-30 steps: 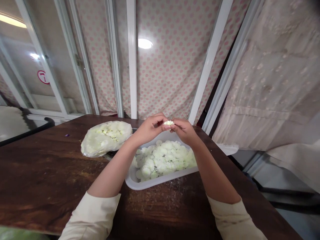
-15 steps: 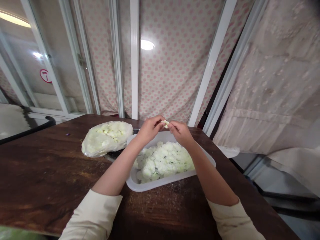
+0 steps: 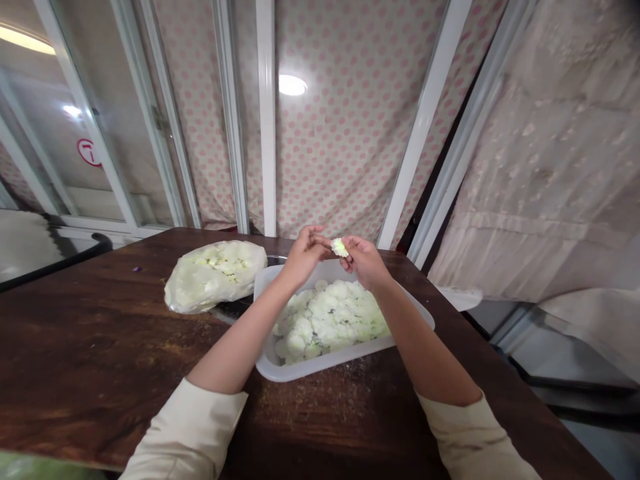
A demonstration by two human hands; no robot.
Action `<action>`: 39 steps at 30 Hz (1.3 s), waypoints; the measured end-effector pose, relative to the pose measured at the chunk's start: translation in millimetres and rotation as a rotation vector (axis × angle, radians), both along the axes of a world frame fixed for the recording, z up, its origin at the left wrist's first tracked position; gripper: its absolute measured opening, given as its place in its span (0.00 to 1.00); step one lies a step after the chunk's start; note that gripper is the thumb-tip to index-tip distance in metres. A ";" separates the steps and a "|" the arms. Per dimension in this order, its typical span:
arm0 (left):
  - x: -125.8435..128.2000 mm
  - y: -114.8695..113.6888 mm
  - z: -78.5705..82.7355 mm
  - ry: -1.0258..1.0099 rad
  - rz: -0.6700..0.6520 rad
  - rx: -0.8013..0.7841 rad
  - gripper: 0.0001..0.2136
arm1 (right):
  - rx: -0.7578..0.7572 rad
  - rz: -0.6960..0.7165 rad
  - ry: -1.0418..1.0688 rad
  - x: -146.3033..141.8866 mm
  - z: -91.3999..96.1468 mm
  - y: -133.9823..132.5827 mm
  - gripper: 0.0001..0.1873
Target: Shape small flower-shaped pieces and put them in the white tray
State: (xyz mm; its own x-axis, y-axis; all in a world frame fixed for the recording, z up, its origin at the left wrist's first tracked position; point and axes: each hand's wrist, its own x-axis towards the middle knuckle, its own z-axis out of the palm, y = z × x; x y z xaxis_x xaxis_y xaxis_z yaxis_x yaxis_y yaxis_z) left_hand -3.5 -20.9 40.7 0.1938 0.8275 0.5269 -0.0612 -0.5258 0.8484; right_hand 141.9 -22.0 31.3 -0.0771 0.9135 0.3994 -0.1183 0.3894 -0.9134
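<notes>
Okay, your right hand (image 3: 365, 262) had a small cauliflower floret (image 3: 339, 247) pinched in its fingers, up over the tray. Your left hand (image 3: 305, 257) was half open, fingertips just beside the floret. Below, a white plastic tray (image 3: 320, 361) sat near the far edge of the dark wooden desk (image 3: 100, 333), well filled with a heap of florets (image 3: 325, 321). Left of it, a plastic bag (image 3: 215, 277) lay bulging with pale florets.
</notes>
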 end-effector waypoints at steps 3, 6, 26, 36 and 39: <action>3.1 0.3 -1.1 -0.033 -0.207 -0.297 0.07 | 0.120 -0.106 -0.163 0.7 -2.5 2.4 0.21; 4.2 -0.6 -2.6 0.009 -0.276 -0.316 0.10 | 0.260 -0.269 -0.398 0.4 -3.6 1.1 0.19; 5.0 5.3 -10.9 0.057 -0.236 -0.191 0.12 | 0.243 -0.272 -0.418 6.3 -8.1 10.4 0.23; 3.9 3.8 -9.4 0.107 -0.221 -0.178 0.12 | 0.338 -0.284 -0.477 0.9 -4.9 2.0 0.23; 3.7 4.2 -10.4 0.102 -0.245 -0.201 0.13 | 0.394 -0.442 -0.634 4.4 -6.9 3.6 0.21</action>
